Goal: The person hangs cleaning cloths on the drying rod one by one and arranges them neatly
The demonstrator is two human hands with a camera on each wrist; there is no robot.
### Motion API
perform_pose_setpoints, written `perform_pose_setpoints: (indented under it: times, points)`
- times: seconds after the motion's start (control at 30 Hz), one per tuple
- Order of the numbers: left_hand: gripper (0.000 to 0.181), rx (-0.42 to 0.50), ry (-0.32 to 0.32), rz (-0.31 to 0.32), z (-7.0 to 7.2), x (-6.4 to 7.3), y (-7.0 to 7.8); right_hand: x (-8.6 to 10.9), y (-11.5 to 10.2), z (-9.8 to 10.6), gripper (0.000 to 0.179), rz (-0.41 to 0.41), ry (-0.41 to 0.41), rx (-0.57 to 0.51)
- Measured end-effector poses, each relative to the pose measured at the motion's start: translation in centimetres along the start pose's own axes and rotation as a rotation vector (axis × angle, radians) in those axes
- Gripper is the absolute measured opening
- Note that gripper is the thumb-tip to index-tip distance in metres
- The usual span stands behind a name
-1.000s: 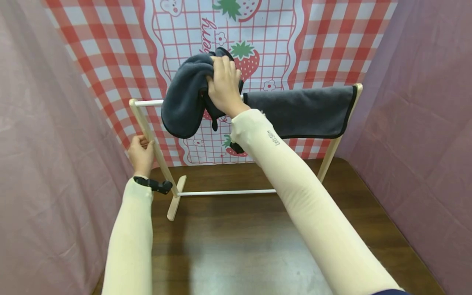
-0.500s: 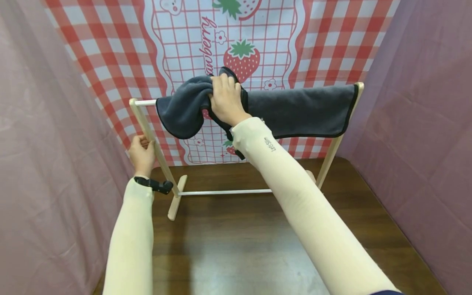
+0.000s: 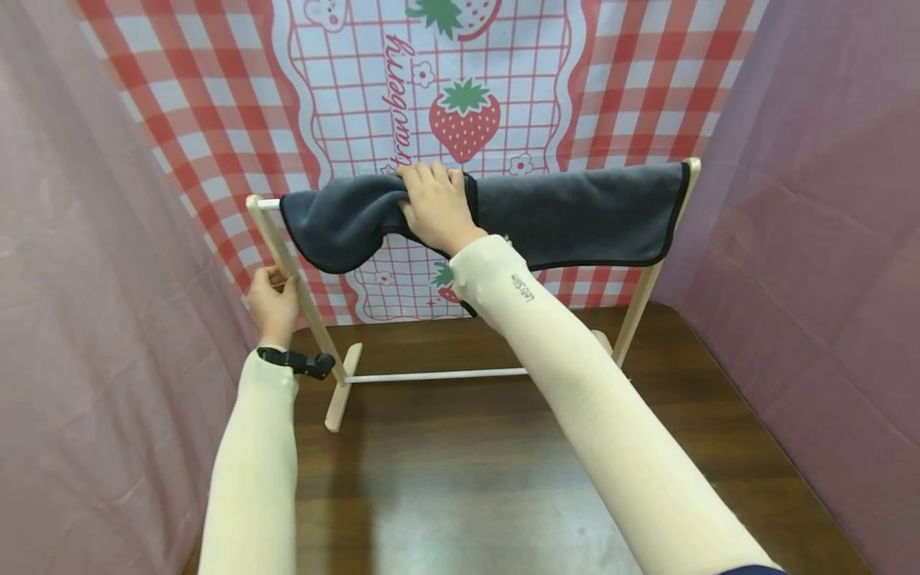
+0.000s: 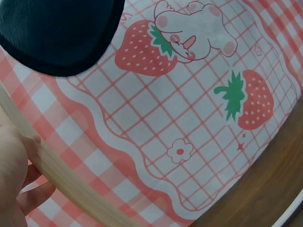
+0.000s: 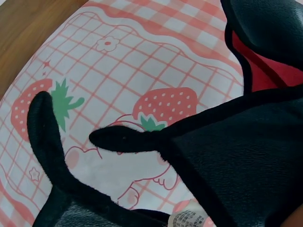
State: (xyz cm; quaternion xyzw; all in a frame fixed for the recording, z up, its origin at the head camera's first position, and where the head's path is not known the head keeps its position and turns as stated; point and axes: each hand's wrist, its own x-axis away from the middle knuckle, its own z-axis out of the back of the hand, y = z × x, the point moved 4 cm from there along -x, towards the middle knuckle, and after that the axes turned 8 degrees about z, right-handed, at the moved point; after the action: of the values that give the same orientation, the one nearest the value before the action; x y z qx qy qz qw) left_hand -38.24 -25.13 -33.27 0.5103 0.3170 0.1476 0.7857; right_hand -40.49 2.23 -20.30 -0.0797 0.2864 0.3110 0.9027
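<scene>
The right hand has lowered the dark towel onto the rack at frame centre, gripping it; the soft, light cloth looks best held at its edge. The left hand grips the rack post.

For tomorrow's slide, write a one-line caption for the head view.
Right hand presses a dark grey towel onto the rack's top rail while left hand grips the wooden rack.

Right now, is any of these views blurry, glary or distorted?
Head view: sharp, with a soft sheen on the dark wooden table. Left wrist view: the pale wooden rack post and the left hand look soft, being close to the lens. Right wrist view: the dark grey fleece towel fills the frame; checked backdrop lines curve.
</scene>
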Motion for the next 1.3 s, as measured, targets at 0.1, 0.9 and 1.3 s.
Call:
perform_pose_setpoints:
  times: [0.1,0.9,1.3]
  points:
    - [0.025,0.014,0.014,0.015,-0.2,0.1,0.0,0.2,0.0,-0.3,0.044,0.001,-0.05,0.013]
    - [0.029,0.382,0.155,-0.023,0.0,0.9,3.6,0.6,0.0,-0.8,0.047,0.024,-0.072,0.06]
    - [0.033,0.411,-0.011,0.034,-0.2,0.5,5.8,0.8,-0.4,-0.7,0.049,0.013,-0.085,0.073]
